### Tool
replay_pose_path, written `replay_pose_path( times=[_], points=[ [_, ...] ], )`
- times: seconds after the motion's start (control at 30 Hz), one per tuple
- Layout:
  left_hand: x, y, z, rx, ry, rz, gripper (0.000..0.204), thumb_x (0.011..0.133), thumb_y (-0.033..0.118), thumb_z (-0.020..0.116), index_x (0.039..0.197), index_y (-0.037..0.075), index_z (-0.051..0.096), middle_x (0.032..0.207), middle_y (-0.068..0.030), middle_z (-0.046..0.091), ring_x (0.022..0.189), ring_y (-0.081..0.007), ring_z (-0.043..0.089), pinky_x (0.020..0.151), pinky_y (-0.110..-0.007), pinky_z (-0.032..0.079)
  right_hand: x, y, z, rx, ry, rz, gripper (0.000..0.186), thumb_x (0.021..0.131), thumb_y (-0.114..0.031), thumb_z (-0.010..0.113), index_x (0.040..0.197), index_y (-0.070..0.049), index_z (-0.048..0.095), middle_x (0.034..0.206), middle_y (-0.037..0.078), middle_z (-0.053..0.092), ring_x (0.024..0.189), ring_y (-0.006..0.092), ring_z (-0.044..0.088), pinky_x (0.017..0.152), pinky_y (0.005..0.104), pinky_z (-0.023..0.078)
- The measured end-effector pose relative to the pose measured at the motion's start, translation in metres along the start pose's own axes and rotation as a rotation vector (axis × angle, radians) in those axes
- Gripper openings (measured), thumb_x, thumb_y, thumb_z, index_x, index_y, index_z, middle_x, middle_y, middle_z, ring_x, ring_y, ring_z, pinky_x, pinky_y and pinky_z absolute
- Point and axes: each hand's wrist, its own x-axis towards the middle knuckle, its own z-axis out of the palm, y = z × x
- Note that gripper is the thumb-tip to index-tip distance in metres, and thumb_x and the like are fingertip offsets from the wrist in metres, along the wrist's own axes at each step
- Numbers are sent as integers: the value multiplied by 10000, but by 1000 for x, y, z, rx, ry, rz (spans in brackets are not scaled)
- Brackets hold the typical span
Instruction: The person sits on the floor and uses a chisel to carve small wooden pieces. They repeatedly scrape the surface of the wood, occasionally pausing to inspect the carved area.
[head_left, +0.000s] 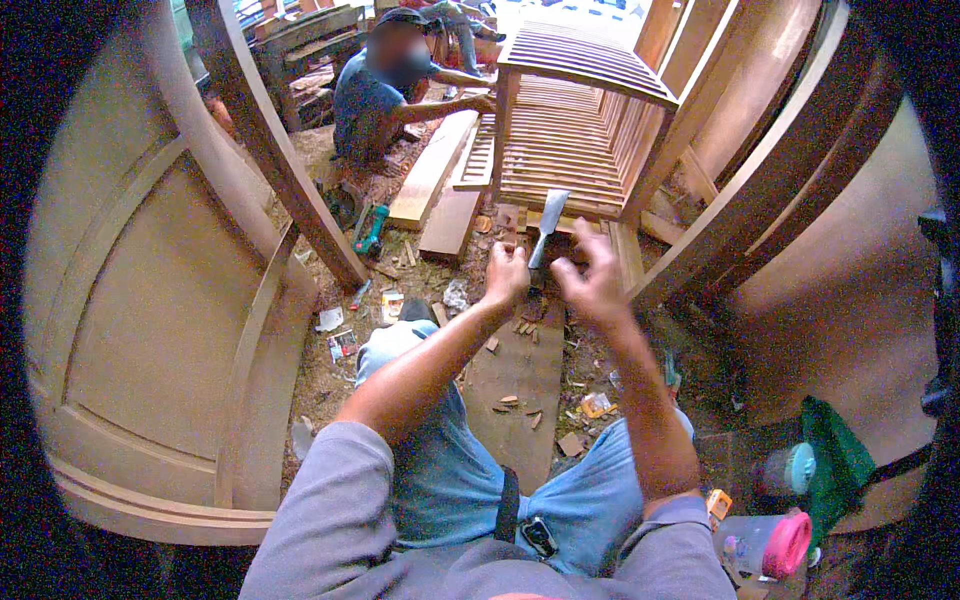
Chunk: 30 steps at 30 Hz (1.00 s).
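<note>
In front of me, between my hands, is a chisel-like steel tool (548,222) with a broad blade tapering to a narrow neck. Its lower end meets something dark, and I cannot tell whether it is held or resting. Just left of its neck, my left hand (508,273) is closed with the fingertips pressed together; whatever they hold is too small to make out. My right hand (597,278) is on the other side, blurred, its fingers apart and nothing visible in them. Under both hands a wooden board (520,375) runs back between my knees, carrying several small wood chips (508,401).
A slatted wooden frame (570,130) stands ahead, with a crouching person (365,110) reaching to it. Planks (450,225) and a green power tool (371,230) lie left of centre. Panelled wooden pieces (160,300) flank me. A pink-lidded container (785,545) sits at lower right.
</note>
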Motion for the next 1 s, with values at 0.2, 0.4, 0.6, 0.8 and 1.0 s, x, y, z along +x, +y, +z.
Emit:
replay_pose_path(
  times=[0.2, 0.4, 0.6, 0.8, 1.0],
  points=[
    [-8, 22, -15, -77, -22, -58, 279, 882, 251, 519, 1027, 13, 524, 953, -209, 620, 919, -338, 597, 801, -417, 451, -27, -74, -172, 56, 397, 6, 300, 866, -115, 563, 1151, -22, 557, 928, 76, 631, 856, 134, 563, 746, 233, 452],
    [-7, 31, -22, -119, -17, 10, 263, 875, 247, 542, 994, 13, 539, 904, -176, 629, 862, -303, 602, 769, -393, 456, -72, -117, -236, -251, 494, -259, 302, 863, -118, 562, 1149, -21, 557, 960, 82, 620, 884, 143, 556, 769, 245, 443],
    [-3, 36, -36, -193, -122, 30, 267, 889, 231, 542, 999, -12, 538, 851, -133, 615, 790, -214, 569, 719, -349, 450, -90, -131, -262, -404, 508, -288, 304, 860, -121, 561, 1146, -19, 557, 992, 88, 610, 911, 152, 548, 792, 256, 435],
    [11, 28, -29, -174, -143, 159, 295, 898, 243, 530, 1015, -28, 537, 917, -146, 604, 837, -216, 553, 757, -342, 440, -123, -137, -294, -541, 552, -271, 306, 857, -125, 560, 1143, -17, 557, 1025, 93, 599, 938, 160, 540, 816, 268, 426],
    [14, 12, -23, -197, -133, 208, 453, 887, 348, 542, 1117, -41, 509, 1069, -237, 588, 1003, -313, 560, 866, -390, 429, -115, -133, -289, -600, 570, -249, 308, 854, -128, 559, 1140, -15, 557, 1057, 99, 588, 965, 169, 533, 839, 279, 418]
  ],
)
